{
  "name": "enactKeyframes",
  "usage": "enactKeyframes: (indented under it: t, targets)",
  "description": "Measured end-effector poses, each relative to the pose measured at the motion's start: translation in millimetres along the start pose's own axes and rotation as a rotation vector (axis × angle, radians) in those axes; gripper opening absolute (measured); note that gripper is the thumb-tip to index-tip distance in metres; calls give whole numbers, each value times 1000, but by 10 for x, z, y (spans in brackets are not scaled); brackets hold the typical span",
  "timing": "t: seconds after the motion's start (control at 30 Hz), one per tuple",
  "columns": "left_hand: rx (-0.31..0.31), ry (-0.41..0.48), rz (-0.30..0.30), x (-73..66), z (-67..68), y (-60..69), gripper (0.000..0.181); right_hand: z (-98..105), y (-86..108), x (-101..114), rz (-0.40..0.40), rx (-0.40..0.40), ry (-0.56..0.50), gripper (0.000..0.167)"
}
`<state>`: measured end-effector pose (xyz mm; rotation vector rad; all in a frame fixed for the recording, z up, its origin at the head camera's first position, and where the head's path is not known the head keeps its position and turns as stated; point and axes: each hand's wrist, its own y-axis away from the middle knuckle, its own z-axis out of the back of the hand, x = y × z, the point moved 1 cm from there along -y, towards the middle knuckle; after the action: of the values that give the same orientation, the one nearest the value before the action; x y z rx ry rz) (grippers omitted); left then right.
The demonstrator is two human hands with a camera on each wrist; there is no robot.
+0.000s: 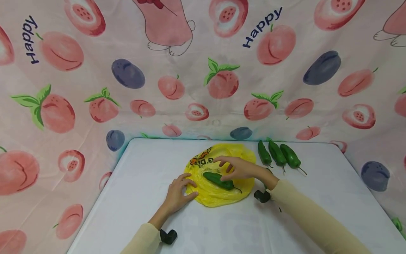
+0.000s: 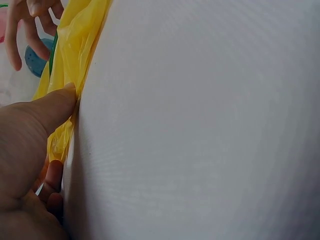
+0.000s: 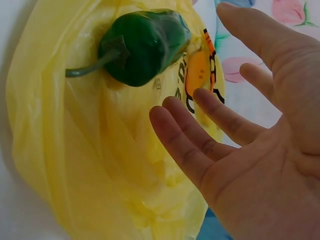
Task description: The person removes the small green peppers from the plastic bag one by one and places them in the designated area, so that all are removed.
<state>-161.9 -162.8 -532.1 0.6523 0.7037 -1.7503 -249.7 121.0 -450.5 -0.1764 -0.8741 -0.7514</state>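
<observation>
A yellow plastic bag (image 1: 209,197) with dark and orange print lies spread flat on the white table. On top of it rests a green pepper (image 1: 218,180), its stem toward the lower right. My right hand (image 1: 238,167) hovers over the bag beside this pepper, fingers spread and apart from it in the right wrist view. At the bag's left edge, my left hand (image 1: 177,193) touches the plastic with thumb and fingers spread. The left wrist view shows the thumb (image 2: 57,106) resting against the bag's edge; some fingers are partly hidden there.
Three more green peppers (image 1: 277,152) lie side by side at the back right of the white table (image 1: 222,233). A bit of green (image 1: 268,170) shows by my right wrist, mostly hidden by the arm. A fruit-patterned cloth (image 1: 196,70) hangs behind and beside the table.
</observation>
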Motion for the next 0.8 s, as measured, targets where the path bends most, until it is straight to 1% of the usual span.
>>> enactKeyframes:
  t: [0.17, 0.4, 0.67, 0.8]
  targets:
    - [1, 5, -9, -1, -6, 12, 19, -61, -32, -21, -22, 41, -11, 69]
    - [2, 9, -2, -11, -2, 15, 19, -94, -84, -82, -28, 83, 19, 70]
    - [2, 5, 7, -18, 6, 10, 19, -106, -129, -48, -69, 127, 14, 67]
    - [1, 10, 7, -24, 11, 11, 19, -110, -137, -27, -81, 135, 22, 63]
